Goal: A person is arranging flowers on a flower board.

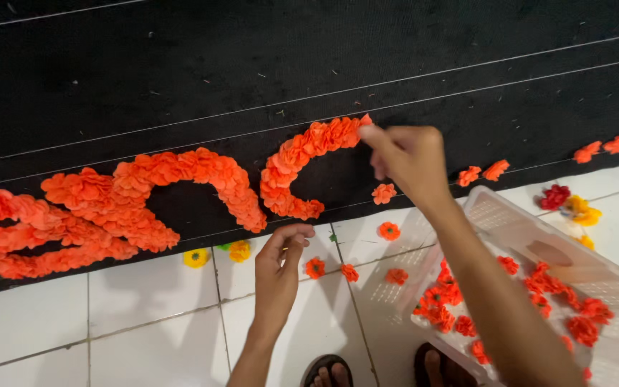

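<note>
- On the black cloth (180, 79), right hand (410, 161) pinched shut at the tip of the orange flower curve (299, 168); held bloom hidden, cannot tell.
- Left hand (281, 276) half open, holding nothing, near a loose orange flower (314, 267) on the white tiles (145, 315).
- Could have bumped placed flowers out of line with a sleeve or wrist.
- Beside the right arm: white basket (510, 215) of flowers, yellow flowers (239, 251), red flower (553, 196), sandalled toes (327, 373) below.

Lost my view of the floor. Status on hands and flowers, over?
Right hand pinching at tip of orange flower curve on black cloth. Left hand empty, beside loose orange flower. Nothing in the way.
</note>
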